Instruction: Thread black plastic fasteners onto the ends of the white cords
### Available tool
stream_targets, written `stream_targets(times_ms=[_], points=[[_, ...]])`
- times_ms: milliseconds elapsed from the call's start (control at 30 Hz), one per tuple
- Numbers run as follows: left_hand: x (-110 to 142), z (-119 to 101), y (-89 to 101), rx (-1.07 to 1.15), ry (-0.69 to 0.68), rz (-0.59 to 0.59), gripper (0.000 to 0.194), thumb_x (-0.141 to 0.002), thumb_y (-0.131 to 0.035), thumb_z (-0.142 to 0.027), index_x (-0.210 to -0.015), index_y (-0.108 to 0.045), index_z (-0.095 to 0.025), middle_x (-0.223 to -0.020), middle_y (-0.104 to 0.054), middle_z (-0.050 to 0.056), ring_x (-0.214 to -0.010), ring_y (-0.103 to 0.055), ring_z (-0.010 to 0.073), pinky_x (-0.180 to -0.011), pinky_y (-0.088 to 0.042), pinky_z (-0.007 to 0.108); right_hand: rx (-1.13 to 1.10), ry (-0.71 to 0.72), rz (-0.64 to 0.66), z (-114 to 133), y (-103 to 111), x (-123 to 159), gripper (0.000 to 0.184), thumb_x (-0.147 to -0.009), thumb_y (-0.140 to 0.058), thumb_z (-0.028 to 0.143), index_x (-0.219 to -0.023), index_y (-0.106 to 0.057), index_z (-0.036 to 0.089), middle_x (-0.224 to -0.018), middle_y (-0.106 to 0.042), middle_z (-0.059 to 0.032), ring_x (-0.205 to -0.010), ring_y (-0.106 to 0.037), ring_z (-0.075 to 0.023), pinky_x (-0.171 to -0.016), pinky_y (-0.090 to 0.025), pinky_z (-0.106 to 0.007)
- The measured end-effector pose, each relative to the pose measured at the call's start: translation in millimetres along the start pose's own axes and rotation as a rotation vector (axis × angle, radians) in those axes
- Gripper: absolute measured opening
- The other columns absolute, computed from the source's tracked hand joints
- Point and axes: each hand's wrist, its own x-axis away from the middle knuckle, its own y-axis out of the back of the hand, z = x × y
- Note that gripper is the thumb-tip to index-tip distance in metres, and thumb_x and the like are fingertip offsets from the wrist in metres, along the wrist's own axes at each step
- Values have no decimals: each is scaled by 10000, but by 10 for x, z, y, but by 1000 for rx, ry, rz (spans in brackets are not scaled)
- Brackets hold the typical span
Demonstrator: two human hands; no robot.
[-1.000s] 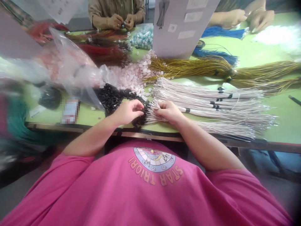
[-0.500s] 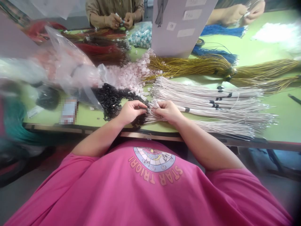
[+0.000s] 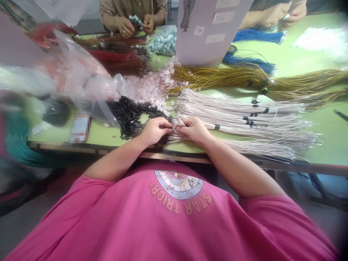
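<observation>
My left hand [image 3: 156, 130] is curled in a pinch at the near end of a fan of pale pink cords [image 3: 239, 119], right beside a heap of small black pieces [image 3: 129, 114]. What its fingertips hold is too small to name. My right hand [image 3: 193, 129] is closed on the ends of the pale cords, its fingertips meeting those of the left hand. Both hands rest on the green table [image 3: 312, 61] near its front edge.
Pink pieces [image 3: 152, 87] lie behind the black heap, with clear plastic bags [image 3: 78, 79] to the left. Gold cords [image 3: 244, 78], blue cords [image 3: 252, 61] and a grey card [image 3: 209, 29] lie further back. Two other people's hands [image 3: 136, 23] [image 3: 282, 12] work at the far side.
My left hand has shifted right to meet the right hand at the cord ends. The person opposite has raised a bunch of small pieces.
</observation>
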Motion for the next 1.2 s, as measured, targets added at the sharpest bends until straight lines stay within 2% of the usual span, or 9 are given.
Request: stream_targets(times_ms=[200, 400, 467, 533, 600, 700, 800, 933, 1200], points=[[3, 5, -20, -70, -22, -32, 145, -655, -698, -261, -757, -686, -159, -718, -622, 17, -687, -572, 129, -647, -446, 249, 11, 14, -6, -23, -9, -14, 217, -677, -561, 322, -586, -525, 128, -537, -380, 35, -525, -331, -69, -488, -250, -218], [4, -50, -44, -137, -99, 0, 100, -682, -675, -241, -740, -676, -160, -728, -619, 18, -698, -571, 125, -667, -452, 245, 40, -3, 9, -23, -10, -21, 211, -671, -571, 322, -614, -577, 119, -538, -419, 30, -526, -357, -74, -489, -264, -221], [18, -80, 47, -212, -141, 43, 111, -705, -654, -255, -768, -680, -167, -791, -626, 28, -749, -579, 134, -721, -457, 257, 69, 24, -22, -17, 6, -20, 228, -672, -577, 339, -611, -592, 120, -564, -459, 18, -548, -391, -84, -510, -293, -227], [29, -95, 221, -356, -159, 112, 148, -732, -622, -265, -840, -685, -185, -891, -629, 36, -823, -581, 148, -791, -449, 272, 63, 45, -77, -17, 29, -20, 221, -663, -596, 343, -635, -615, 125, -610, -509, 4, -582, -435, -98, -547, -332, -235], [24, -68, 457, -549, -103, 166, 223, -754, -583, -267, -951, -672, -212, -951, -632, 35, -861, -583, 167, -803, -447, 286, 22, 18, -99, -27, 51, -22, 221, -649, -618, 347, -667, -633, 128, -627, -539, -4, -587, -462, -107, -559, -353, -243], [-17, 50, 809, -921, 55, 104, 249, -801, -484, -252, -948, -682, -220, -971, -639, 50, -886, -580, 217, -764, -443, 325, -29, -61, -76, -54, 65, -27, 237, -623, -644, 357, -683, -645, 128, -588, -544, 0, -541, -459, -106, -527, -350, -246], [-76, 182, 1011, -1101, 133, 210, 266, -792, -475, -258, -950, -688, -248, -986, -634, 47, -876, -580, 228, -740, -440, 326, -36, -92, -55, -74, 55, -30, 248, -615, -651, 367, -686, -648, 129, -564, -540, 6, -516, -450, -102, -502, -335, -242], [-134, 235, 1034, -1134, 118, 323, 266, -786, -477, -275, -952, -685, -277, -980, -627, 26, -869, -577, 208, -758, -434, 304, -55, -117, -30, -60, 38, -19, 243, -623, -640, 367, -677, -633, 129, -550, -522, 12, -498, -431, -92, -486, -321, -234], [-172, 184, 971, -1036, 102, 388, 342, -748, -493, -238, -1058, -637, -253, -1057, -624, 28, -940, -572, 203, -814, -429, 285, -50, -95, -5, -10, 20, -10, 199, -649, -584, 332, -620, -576, 136, -544, -483, 24, -495, -395, -79, -492, -306, -226]])
